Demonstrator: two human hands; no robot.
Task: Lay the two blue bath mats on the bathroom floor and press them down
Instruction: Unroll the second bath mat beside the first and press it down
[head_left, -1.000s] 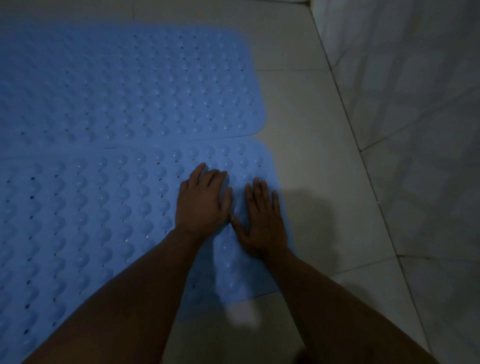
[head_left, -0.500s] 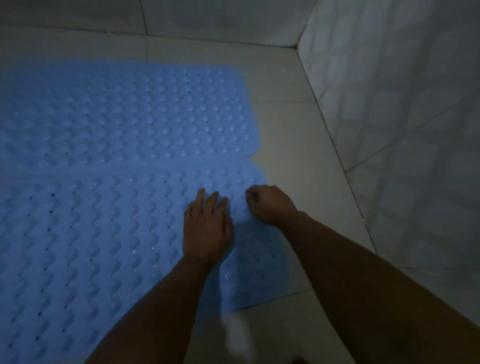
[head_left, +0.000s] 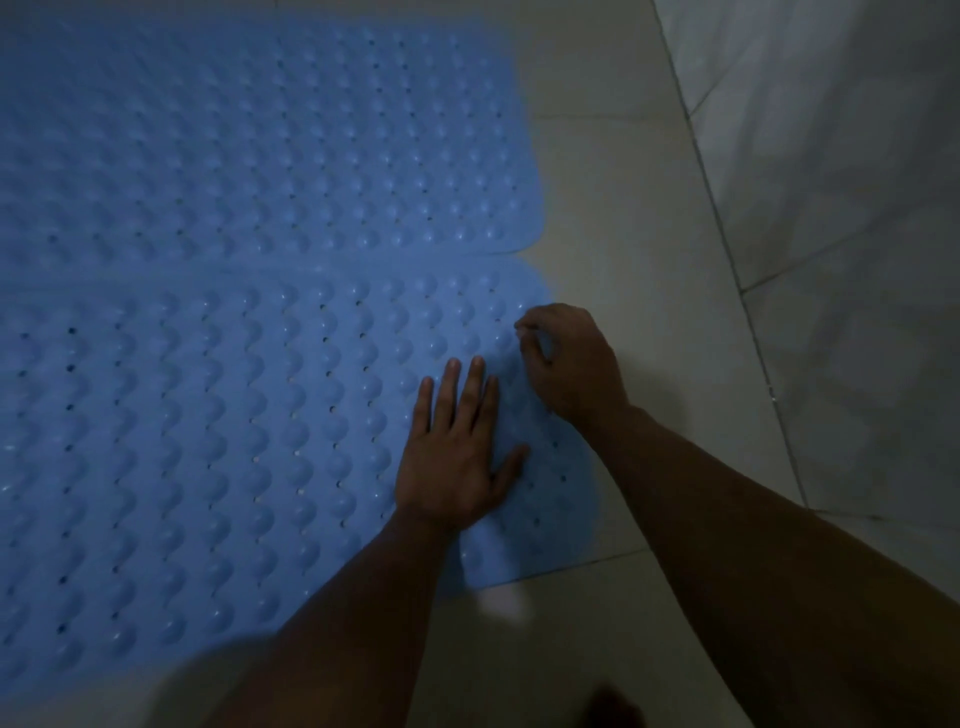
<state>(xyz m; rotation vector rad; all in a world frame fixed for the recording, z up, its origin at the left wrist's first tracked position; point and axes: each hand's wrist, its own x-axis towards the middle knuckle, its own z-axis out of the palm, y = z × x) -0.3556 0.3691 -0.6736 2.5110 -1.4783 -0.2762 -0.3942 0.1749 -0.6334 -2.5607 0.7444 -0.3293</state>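
Two blue bumpy bath mats lie side by side on the tiled floor. The far mat (head_left: 270, 135) lies flat beyond the near mat (head_left: 197, 426), their long edges touching. My left hand (head_left: 454, 457) rests flat, fingers spread, palm down on the near mat close to its right end. My right hand (head_left: 569, 361) sits just right of it at the mat's far right corner, fingers curled with the fingertips pinched against the mat surface; whether it grips the mat I cannot tell.
Pale floor tiles (head_left: 639, 291) run along the right of the mats. A tiled wall (head_left: 841, 218) rises at the right. My knee or leg (head_left: 208, 691) shows blurred at the bottom edge.
My right hand went from flat on the near mat to curled, and shifted toward the mat's far right corner. The left hand stayed pressed flat. The camera view shifted.
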